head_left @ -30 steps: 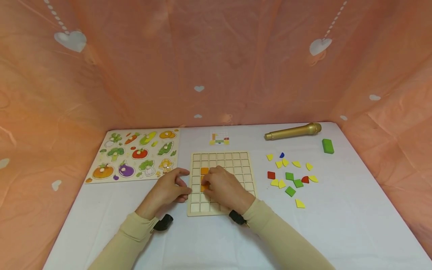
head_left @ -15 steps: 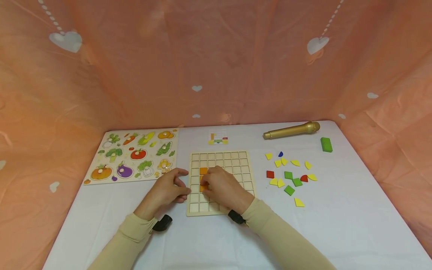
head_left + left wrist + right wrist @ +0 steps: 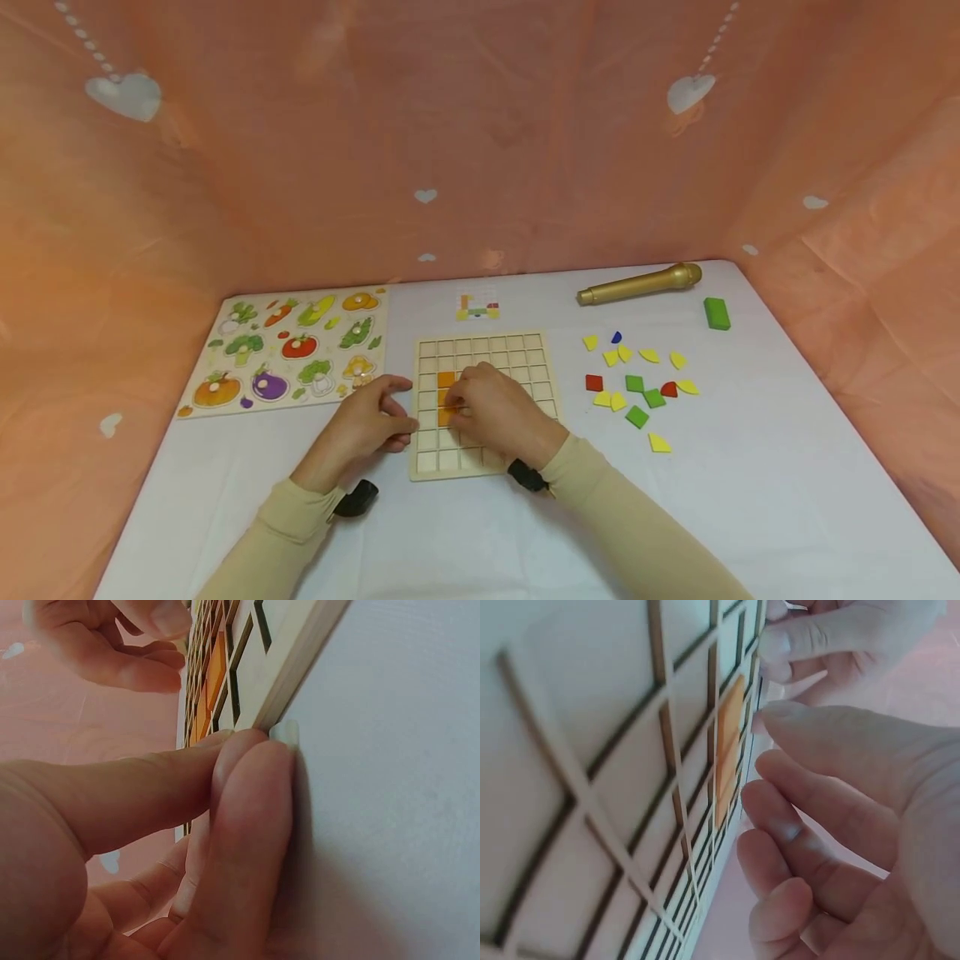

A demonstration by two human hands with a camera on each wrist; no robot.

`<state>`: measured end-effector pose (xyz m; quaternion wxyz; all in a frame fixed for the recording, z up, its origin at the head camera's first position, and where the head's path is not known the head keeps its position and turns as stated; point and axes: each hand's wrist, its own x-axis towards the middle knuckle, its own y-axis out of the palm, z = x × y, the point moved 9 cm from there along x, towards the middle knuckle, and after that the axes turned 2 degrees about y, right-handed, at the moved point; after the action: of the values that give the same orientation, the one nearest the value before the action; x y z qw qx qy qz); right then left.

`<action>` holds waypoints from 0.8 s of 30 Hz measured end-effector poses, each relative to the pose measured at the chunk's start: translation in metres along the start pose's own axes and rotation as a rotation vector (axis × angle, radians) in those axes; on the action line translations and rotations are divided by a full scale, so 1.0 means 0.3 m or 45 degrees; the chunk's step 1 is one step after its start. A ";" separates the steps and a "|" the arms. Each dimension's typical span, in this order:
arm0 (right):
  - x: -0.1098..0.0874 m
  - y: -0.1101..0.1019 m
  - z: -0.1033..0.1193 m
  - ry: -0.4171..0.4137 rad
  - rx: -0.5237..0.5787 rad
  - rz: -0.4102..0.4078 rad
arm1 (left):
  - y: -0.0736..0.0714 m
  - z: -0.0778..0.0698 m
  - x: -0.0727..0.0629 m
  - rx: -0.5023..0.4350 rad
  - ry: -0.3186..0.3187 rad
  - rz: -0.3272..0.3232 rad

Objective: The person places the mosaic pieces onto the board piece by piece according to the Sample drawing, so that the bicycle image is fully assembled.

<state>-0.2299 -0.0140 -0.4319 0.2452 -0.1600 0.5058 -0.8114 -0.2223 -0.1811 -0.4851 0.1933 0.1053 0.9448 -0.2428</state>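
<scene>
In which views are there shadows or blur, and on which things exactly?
Left wrist: dim, with a soft shadow on the table beside the left hand; right wrist: the nearest part of the grid board looks blurred; head: light fairly even, shadows faint.

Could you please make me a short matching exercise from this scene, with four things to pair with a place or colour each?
Things
1. Orange tiles
2. Microphone
3. Left hand
4. Vegetable puzzle

Places and colours
A. Beside the left edge of the grid board
B. In the far left part of the table
C. In cells of the grid board
D. Gold in colour

Right pairs: 1-C, 2-D, 3-A, 4-B
</scene>
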 end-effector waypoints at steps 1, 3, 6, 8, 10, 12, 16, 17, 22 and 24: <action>-0.002 -0.004 -0.007 0.009 0.006 0.003 | -0.001 0.000 -0.001 0.000 -0.004 -0.004; -0.006 -0.014 -0.026 0.035 0.021 0.005 | -0.002 0.002 -0.004 -0.003 -0.007 -0.006; -0.015 -0.037 -0.059 0.082 0.069 -0.009 | -0.001 0.004 -0.006 -0.017 -0.008 -0.008; -0.025 -0.054 -0.084 0.107 0.087 -0.023 | 0.000 0.001 -0.006 -0.023 0.000 -0.005; -0.038 -0.070 -0.109 0.126 0.094 -0.032 | 0.002 -0.001 -0.005 -0.026 0.007 0.000; -0.053 -0.083 -0.138 0.151 0.093 -0.039 | 0.001 -0.001 -0.004 -0.025 0.010 -0.002; -0.094 -0.116 -0.205 0.219 0.102 -0.054 | -0.003 -0.003 -0.003 -0.007 0.014 -0.008; -0.108 -0.125 -0.226 0.245 0.109 -0.060 | -0.003 -0.002 -0.002 -0.003 0.014 -0.007; -0.187 -0.173 -0.332 0.348 0.094 -0.088 | 0.000 -0.002 -0.004 -0.002 0.010 0.003; -0.221 -0.196 -0.372 0.376 0.074 -0.096 | 0.002 -0.002 -0.003 -0.003 0.007 0.002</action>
<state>-0.2453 0.1275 -0.4287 0.1419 -0.0505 0.5065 -0.8490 -0.2217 -0.1804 -0.4844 0.1911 0.1063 0.9455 -0.2414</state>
